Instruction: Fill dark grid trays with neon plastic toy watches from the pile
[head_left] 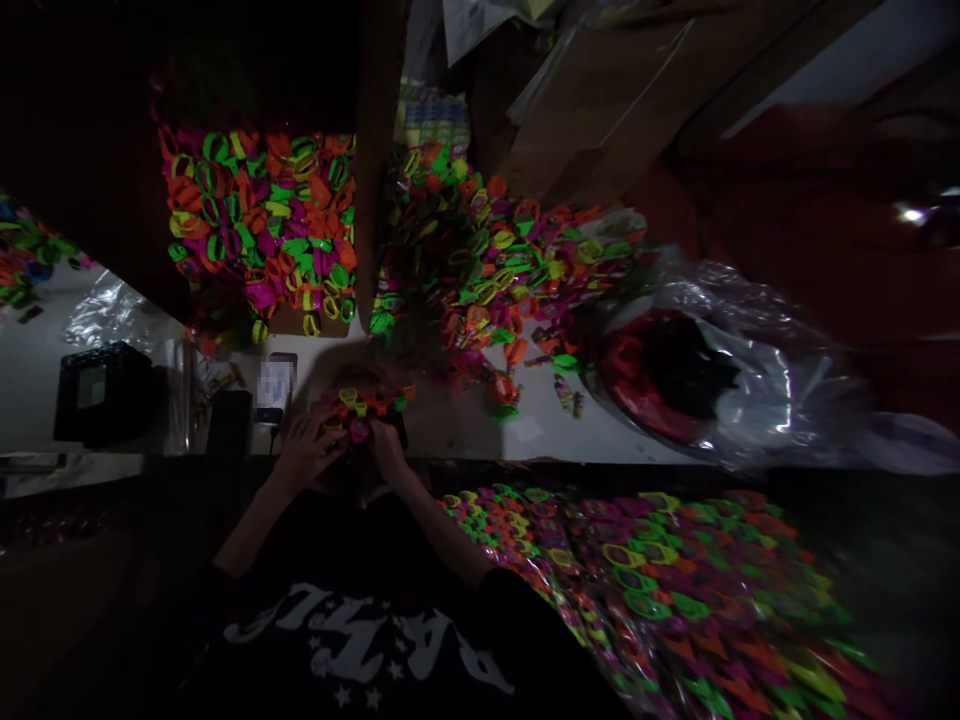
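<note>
My left hand [304, 445] and my right hand [388, 447] rest together at the near edge of a white table [465, 425]. Between them lies a small cluster of neon plastic rings [360, 405], green, orange, pink and yellow. Both hands have their fingers curled onto this cluster. The scene is dark, so what each finger pinches is hard to make out. My forearms run back to a black printed shirt [360, 630].
A large loose heap of neon rings [487, 260] covers the table's far side, with a packed block of rings [262, 220] to its left. Bagged rings [675, 590] lie at near right. A clear plastic bag with a red object [675, 380] sits right; a black box [101, 390] left.
</note>
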